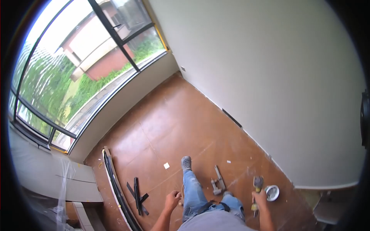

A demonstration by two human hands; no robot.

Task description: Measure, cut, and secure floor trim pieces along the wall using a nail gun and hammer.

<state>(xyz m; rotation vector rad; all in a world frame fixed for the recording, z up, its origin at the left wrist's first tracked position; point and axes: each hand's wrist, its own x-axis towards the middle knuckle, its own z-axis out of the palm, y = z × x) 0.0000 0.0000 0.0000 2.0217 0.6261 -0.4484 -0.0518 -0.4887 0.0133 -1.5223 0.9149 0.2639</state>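
My right hand [260, 198] is wrapped round a yellow-and-dark hand tool [258, 182], whose dark end points away from me. The tool's exact kind is hard to make out. Beside that hand, a round white tub [272, 193] with greyish contents stands on the floor. My left hand [173, 199] hangs left of my leg, its fingers curled in and no held thing showing. Between my legs and the right hand lies a grey tool with a long straight bar [219, 178] on the floor.
Dark strips [136, 194] lie crossed on the brown floor at left, near long black strips in torn wrapping [115, 184]. White scraps [166, 166] dot the floor ahead. A black strip [232, 118] runs along the right wall's foot. Large windows [77, 77] fill the upper left.
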